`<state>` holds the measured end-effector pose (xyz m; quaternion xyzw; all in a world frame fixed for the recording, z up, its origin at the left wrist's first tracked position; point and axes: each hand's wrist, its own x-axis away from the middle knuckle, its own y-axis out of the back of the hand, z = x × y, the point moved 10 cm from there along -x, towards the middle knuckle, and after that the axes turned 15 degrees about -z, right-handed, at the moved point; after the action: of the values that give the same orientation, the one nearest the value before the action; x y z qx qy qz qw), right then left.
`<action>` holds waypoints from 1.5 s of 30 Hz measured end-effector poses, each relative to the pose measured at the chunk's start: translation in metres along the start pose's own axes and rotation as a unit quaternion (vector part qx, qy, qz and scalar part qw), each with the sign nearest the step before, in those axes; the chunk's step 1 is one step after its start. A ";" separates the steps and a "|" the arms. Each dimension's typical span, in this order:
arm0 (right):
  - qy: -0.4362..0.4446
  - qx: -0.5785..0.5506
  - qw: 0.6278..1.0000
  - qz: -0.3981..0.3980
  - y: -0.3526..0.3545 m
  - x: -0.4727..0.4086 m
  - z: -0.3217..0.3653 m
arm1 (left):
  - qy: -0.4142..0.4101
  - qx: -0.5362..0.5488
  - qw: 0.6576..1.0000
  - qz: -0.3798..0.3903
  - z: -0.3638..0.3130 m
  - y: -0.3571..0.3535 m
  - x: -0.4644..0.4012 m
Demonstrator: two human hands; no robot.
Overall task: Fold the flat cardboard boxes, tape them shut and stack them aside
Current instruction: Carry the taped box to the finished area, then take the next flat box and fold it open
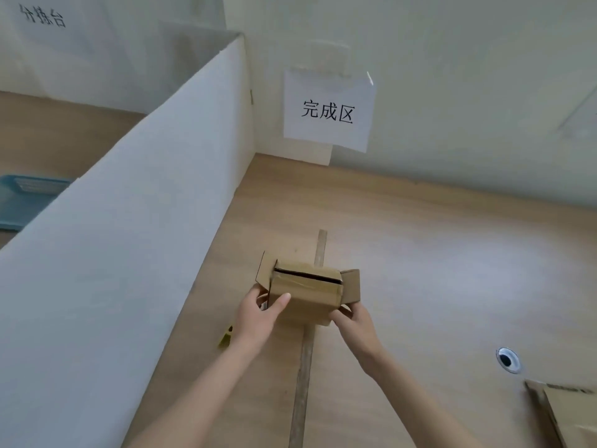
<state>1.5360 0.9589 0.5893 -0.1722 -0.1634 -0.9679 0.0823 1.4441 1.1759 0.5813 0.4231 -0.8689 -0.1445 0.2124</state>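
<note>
Two bare hands hold a small cardboard box (305, 294) above a wooden counter (420, 253), over a dark seam strip (303, 367) that runs down the surface toward the camera. The left hand (258, 313) grips the box's left end, thumb laid across the near face and fingers (261, 299) curled round the side; the right hand (353, 324) holds the lower right corner, its fingers mostly hidden beneath the box. A band of clear tape crosses the top, yet a dark slit stays open along the far edge, and end flaps stand out on both sides. A tall white divider (145, 237) walls off the counter's left edge, close beside the left hand, with a yellow object (225, 337) at its foot. To the right the counter lies open as far as a cable hole (507, 360) and flat cardboard (568, 412) at the lower right corner. A paper sign (328, 113) reading 完成区 hangs on the wall behind. A blue basket (22, 195) sits beyond the divider.
</note>
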 end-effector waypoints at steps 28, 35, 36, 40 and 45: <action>0.046 0.054 0.993 -0.091 0.137 0.055 0.031 | -0.135 -0.091 0.986 -0.030 -0.086 0.038 0.056; 0.121 0.091 0.984 -0.097 0.284 0.157 0.037 | -0.281 -0.132 0.950 0.037 -0.176 -0.010 0.240; 0.128 0.103 0.981 -0.100 0.312 0.176 0.032 | -0.298 -0.140 0.943 0.049 -0.184 -0.022 0.274; 0.137 0.128 0.974 -0.128 0.433 0.246 0.002 | -0.346 -0.161 0.920 0.089 -0.204 -0.073 0.406; 0.115 0.158 0.965 -0.177 0.562 0.317 -0.041 | -0.385 -0.138 0.903 0.134 -0.221 -0.129 0.534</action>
<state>1.3507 0.3876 0.8285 -0.0126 -0.3315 -0.9423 -0.0456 1.3454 0.6571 0.8496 0.1810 -0.9028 -0.3846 -0.0649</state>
